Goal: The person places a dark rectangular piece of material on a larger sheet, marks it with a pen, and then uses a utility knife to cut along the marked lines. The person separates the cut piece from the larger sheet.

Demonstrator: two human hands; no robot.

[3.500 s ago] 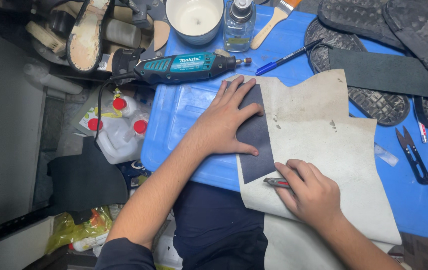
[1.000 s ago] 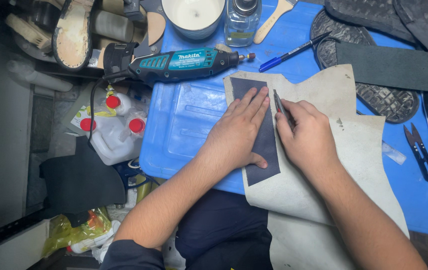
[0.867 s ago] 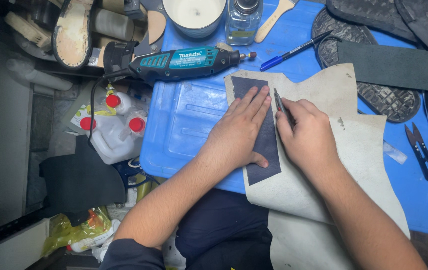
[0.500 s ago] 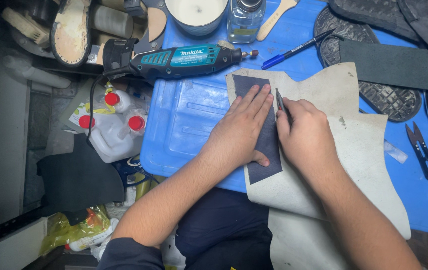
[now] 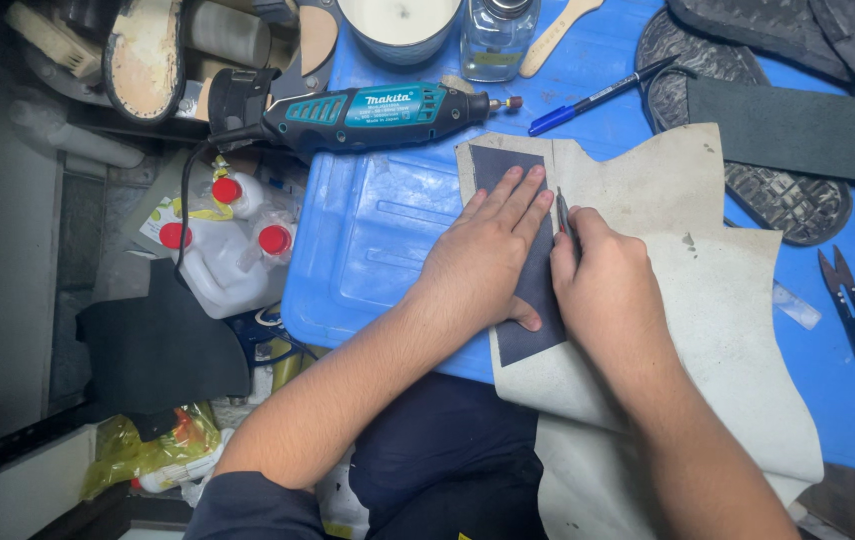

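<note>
Head view, left to right. Three white plastic jugs (image 5: pixel 223 250) with red caps sit below the table edge. One teal rotary tool (image 5: pixel 368 108) lies on the blue plastic tabletop (image 5: pixel 378 260), long axis left-right, bit pointing right. Your left hand (image 5: pixel 483 255) lies flat, fingers spread narrow, pressing one dark rectangular pattern piece (image 5: pixel 528 300) onto one pale rough-faced leather sheet (image 5: pixel 708 300). The pattern piece's long axis runs near-vertical in frame, top end toward the rotary tool, bottom end near the table's front edge. Your right hand (image 5: pixel 608 290) is just beside it, fingers closed on one thin metal marking tool (image 5: pixel 563 210), tip pointing up-frame along the piece's right edge. One blue pen (image 5: pixel 598 96) lies above. Black treaded rubber soles (image 5: pixel 778 190) lie far right; count unclear. One black thread snips (image 5: pixel 851 305) at the right edge.
</note>
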